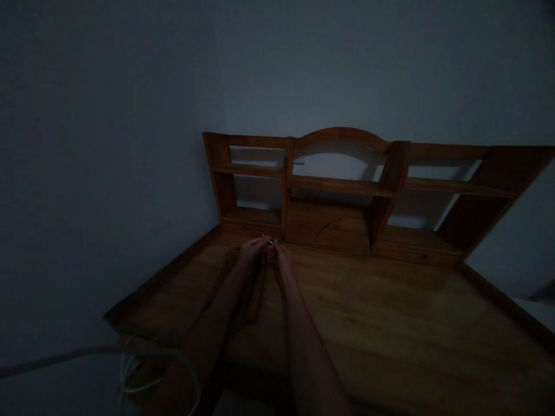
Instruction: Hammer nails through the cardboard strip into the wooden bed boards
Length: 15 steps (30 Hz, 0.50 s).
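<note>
Dim room: wooden surface (368, 306), shelf unit (340, 186) behind. Left hand (251, 252) and right hand (283, 258): grip closed around small shiny object (270, 241).

Dim, bluish light leaves the walls (368, 69) grainy and the shelf unit (342, 184) shadowed inside. The left hand (250, 253) and right hand (282, 259) look murky around a small glinting item (270, 242). Wide-angle stretch slants the outer edges.

A wooden desk (373, 306) with an arched shelf unit (340, 185) suggests a home's dim room.
</note>
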### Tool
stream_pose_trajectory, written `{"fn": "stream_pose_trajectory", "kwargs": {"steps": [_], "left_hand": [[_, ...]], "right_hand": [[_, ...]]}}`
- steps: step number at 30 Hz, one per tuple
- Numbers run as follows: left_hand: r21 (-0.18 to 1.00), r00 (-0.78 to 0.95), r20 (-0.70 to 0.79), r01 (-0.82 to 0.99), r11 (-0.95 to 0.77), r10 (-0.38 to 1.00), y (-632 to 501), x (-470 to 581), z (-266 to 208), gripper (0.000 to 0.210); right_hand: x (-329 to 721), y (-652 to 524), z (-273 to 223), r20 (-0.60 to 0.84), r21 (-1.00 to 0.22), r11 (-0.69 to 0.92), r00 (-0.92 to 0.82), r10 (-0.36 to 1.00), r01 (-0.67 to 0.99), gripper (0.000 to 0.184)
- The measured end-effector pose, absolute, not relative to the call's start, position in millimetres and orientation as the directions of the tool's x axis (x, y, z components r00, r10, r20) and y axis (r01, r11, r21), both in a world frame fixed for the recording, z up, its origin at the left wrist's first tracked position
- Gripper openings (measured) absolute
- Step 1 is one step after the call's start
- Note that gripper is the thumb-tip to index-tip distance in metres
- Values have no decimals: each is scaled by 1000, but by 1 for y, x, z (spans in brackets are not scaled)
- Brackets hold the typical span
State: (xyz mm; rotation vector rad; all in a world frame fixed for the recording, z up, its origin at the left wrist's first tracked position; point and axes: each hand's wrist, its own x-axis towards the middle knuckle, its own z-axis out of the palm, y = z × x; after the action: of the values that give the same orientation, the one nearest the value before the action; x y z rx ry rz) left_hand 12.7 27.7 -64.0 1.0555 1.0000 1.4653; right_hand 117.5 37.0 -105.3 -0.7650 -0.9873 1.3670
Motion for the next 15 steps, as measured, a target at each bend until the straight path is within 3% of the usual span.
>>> {"fn": "stream_pose_trajectory", "kwargs": {"steps": [15], "left_hand": [[962, -67, 131, -233, -144, 989, 25, 13, -62, 41]], "right_hand": [[116, 39, -108, 142, -899, 109, -49, 989, -424, 23]]}}
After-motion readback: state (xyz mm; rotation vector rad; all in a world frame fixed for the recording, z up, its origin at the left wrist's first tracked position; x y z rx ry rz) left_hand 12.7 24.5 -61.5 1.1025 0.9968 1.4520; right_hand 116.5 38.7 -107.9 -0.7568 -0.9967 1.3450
